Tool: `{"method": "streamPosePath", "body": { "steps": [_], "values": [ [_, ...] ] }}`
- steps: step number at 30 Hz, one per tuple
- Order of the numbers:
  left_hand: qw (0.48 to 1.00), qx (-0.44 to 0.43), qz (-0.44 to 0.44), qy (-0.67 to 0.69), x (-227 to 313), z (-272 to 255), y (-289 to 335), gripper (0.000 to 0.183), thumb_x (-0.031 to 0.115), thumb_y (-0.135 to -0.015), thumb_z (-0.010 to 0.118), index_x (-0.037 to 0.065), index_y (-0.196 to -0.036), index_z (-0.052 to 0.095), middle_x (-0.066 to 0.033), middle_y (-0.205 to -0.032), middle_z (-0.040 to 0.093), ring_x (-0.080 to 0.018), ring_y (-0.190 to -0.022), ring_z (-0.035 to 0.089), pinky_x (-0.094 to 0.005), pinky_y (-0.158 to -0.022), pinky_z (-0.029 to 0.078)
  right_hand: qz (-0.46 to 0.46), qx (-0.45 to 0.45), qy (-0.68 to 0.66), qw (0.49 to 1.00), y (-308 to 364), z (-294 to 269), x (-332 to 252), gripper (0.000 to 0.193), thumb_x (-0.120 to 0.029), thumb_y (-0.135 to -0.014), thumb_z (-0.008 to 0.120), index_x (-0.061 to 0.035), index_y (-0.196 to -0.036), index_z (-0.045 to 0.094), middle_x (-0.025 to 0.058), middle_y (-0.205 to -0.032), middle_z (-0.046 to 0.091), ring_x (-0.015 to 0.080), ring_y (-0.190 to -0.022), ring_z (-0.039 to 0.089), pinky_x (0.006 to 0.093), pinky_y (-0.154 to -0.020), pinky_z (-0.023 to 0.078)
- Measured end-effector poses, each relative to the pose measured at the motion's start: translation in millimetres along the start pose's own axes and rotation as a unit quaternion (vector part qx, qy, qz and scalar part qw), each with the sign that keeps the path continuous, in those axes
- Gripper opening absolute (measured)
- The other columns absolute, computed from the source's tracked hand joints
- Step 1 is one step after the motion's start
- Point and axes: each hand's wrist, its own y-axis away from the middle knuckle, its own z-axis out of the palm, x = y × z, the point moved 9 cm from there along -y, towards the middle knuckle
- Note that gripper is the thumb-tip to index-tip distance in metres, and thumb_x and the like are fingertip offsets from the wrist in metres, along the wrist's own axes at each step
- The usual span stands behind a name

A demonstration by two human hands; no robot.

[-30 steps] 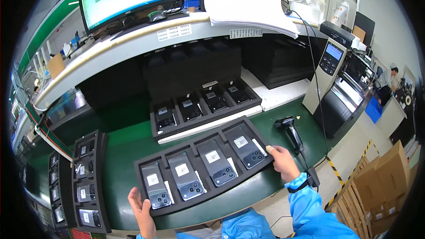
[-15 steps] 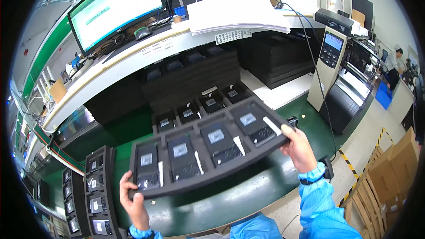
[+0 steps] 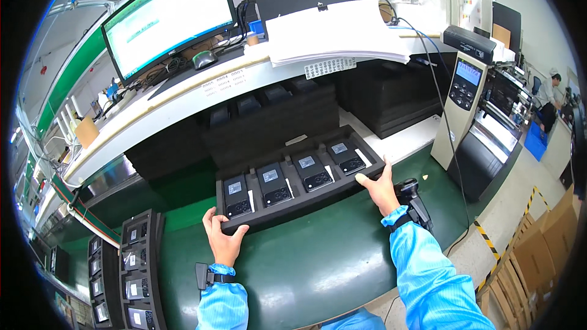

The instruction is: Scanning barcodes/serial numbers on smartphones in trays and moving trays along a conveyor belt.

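A black foam tray [image 3: 299, 206] sits at the back of the green table, beneath the white shelf. Each of its several compartments holds a dark smartphone [image 3: 275, 187] with its camera end toward me, a pale label on its back and a narrow white strip beside it. My left hand [image 3: 224, 239] grips the tray's near left corner, thumb toward the front wall. At the near right corner, my right hand [image 3: 380, 192] holds the tray with its thumb at the front and fingers along the side. What lies directly under the tray is hidden.
Further foam trays with phones [image 3: 136, 269] stand at the left. A black handheld scanner [image 3: 414, 203] lies beside my right wrist. A label printer [image 3: 463, 95] occupies the right end, its cable hanging nearby. Above are a monitor [image 3: 171, 18] and stacked paper [image 3: 336, 33].
The tray has moved away from me and down, from above the table to its back, covering the phones that showed there. Both hands moved with it, still holding its corners.
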Motion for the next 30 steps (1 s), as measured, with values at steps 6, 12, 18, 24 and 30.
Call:
{"method": "streamPosePath", "body": {
  "steps": [6, 12, 18, 24, 30],
  "values": [
    [0.997, 0.067, -0.033, -0.035, -10, 12, 0, 0.054, 0.012, -0.070, 0.088, 0.004, -0.115, 0.058, -0.0214, -0.137, 0.052, -0.0393, -0.123, 0.054, -0.0455, -0.102, 0.046, -0.085, 0.039, 0.129, 0.987, -9, 5, -6, 0.110, -0.033, -0.075, 0.087, -0.0013, -0.159, 0.022, 0.0296, -0.153, 0.038, 0.0433, -0.141, 0.036, 0.0471, -0.119, 0.030],
    [0.985, 0.125, -0.107, 0.051, -31, 24, -7, 0.062, 0.004, -0.077, 0.082, 0.000, -0.133, 0.056, -0.0180, -0.124, 0.065, -0.0266, -0.111, 0.064, -0.0356, -0.101, 0.049, -0.168, 0.080, 0.169, 0.968, -38, 26, -10, 0.098, -0.043, -0.079, 0.085, -0.0034, -0.154, 0.035, 0.0263, -0.145, 0.050, 0.0428, -0.135, 0.045, 0.0494, -0.115, 0.034],
    [0.994, 0.089, -0.047, 0.036, -26, 30, -8, 0.055, 0.005, -0.076, 0.082, 0.001, -0.127, 0.062, -0.0161, -0.121, 0.066, -0.0250, -0.108, 0.065, -0.0350, -0.098, 0.051, -0.156, 0.050, 0.124, 0.979, -42, 25, -4, 0.095, -0.041, -0.079, 0.086, -0.0025, -0.153, 0.039, 0.0271, -0.142, 0.055, 0.0415, -0.133, 0.051, 0.0465, -0.111, 0.040],
    [0.992, 0.100, -0.073, 0.020, -39, 28, -7, 0.050, 0.002, -0.075, 0.083, 0.002, -0.119, 0.060, -0.0111, -0.110, 0.067, -0.0209, -0.096, 0.065, -0.0323, -0.086, 0.053, -0.164, 0.084, 0.117, 0.976, -42, 24, -1, 0.102, -0.044, -0.079, 0.085, 0.0028, -0.155, 0.034, 0.0316, -0.140, 0.054, 0.0435, -0.131, 0.051, 0.0478, -0.111, 0.039],
    [0.972, 0.085, -0.165, 0.146, -47, 35, -5, 0.059, 0.002, -0.073, 0.083, 0.003, -0.128, 0.061, -0.0142, -0.122, 0.064, -0.0236, -0.106, 0.065, -0.0335, -0.093, 0.053, -0.148, 0.089, 0.115, 0.978, -41, 25, 3, 0.090, -0.037, -0.079, 0.088, 0.0070, -0.144, 0.045, 0.0274, -0.131, 0.061, 0.0397, -0.123, 0.059, 0.0441, -0.105, 0.045]
  ]
}}
